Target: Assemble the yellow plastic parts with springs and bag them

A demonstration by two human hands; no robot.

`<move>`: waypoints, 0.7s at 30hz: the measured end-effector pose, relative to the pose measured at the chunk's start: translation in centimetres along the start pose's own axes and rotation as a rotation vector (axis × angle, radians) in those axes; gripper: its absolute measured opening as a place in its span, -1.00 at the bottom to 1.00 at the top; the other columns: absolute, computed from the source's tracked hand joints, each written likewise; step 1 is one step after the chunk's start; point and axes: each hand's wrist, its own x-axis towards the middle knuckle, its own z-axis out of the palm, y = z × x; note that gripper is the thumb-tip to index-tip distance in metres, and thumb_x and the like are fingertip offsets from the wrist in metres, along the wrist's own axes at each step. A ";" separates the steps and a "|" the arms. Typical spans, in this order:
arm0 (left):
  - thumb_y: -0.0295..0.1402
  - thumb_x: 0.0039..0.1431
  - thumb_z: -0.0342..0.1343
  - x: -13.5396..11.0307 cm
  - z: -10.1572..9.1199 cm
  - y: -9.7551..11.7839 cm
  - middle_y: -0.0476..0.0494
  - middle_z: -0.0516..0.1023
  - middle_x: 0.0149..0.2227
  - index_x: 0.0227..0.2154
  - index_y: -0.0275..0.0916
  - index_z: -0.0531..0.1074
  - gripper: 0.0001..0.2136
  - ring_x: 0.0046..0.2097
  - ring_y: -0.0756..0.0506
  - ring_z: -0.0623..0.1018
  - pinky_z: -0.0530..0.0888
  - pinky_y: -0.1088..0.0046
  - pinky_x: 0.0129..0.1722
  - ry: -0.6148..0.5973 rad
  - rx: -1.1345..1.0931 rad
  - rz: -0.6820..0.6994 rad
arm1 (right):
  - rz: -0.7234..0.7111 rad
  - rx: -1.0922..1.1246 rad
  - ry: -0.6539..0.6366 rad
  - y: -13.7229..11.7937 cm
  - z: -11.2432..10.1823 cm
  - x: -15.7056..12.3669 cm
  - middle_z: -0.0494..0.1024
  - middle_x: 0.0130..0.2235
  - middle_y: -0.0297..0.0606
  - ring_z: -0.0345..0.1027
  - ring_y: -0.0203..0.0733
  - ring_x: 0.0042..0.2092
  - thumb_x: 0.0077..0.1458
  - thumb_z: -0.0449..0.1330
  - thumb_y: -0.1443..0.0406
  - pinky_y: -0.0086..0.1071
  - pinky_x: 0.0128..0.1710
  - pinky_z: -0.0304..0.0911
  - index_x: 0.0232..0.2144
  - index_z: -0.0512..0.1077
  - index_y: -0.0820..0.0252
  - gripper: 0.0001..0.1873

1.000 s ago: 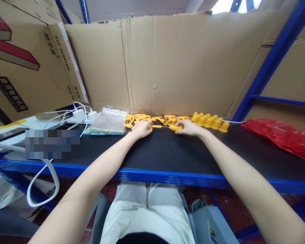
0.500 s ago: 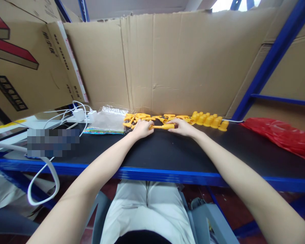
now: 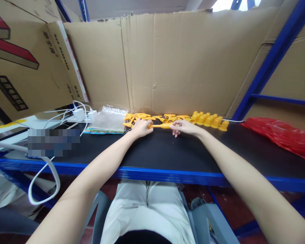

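Fingers of right hand now curled lower by yellow rod, grip unclear; left hand still clasping it.

Bright, fairly even light fills the frame, with a blown-out white patch at the top right. Glints sit on the red plastic at the right edge and the clear bag left of centre. The floor below is dim. Wide-angle distortion stretches the forearms toward the lower corners; the small yellow parts look soft. A mosaic covers part of the left.
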 end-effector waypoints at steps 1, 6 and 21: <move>-0.33 0.05 0.00 0.0 0.0 0.0 -0.16 0.58 -0.33 -0.22 -0.24 0.47 -0.74 -0.22 -0.17 0.52 0.32 0.32 -0.16 0.000 -0.004 0.001 | 0.002 -0.018 0.000 -0.1 0.1 -0.1 0.52 -0.50 -0.19 0.38 -0.31 -0.54 -0.03 0.16 -0.06 -0.44 -0.52 0.25 -0.43 0.32 0.26 -0.54; -0.32 0.04 0.01 0.0 -0.2 -0.1 -0.14 0.57 -0.33 -0.23 -0.23 0.48 -0.75 -0.22 -0.15 0.51 0.34 0.35 -0.18 0.002 -0.011 0.005 | 0.034 -0.056 0.008 -0.2 0.3 0.2 0.45 -0.59 -0.25 0.25 -0.40 -0.63 0.03 0.03 -0.13 -0.49 -0.65 0.10 -0.49 0.31 0.26 -0.46; -0.34 0.00 0.02 -0.2 -0.6 0.4 -0.14 0.57 -0.34 -0.25 -0.22 0.49 -0.75 -0.25 -0.16 0.52 0.35 0.32 -0.17 0.061 -0.022 -0.015 | -0.045 0.098 0.060 -0.3 0.7 0.2 0.53 -0.52 -0.16 0.31 -0.35 -0.62 -0.05 0.10 -0.15 -0.43 -0.54 0.22 -0.55 0.35 0.27 -0.44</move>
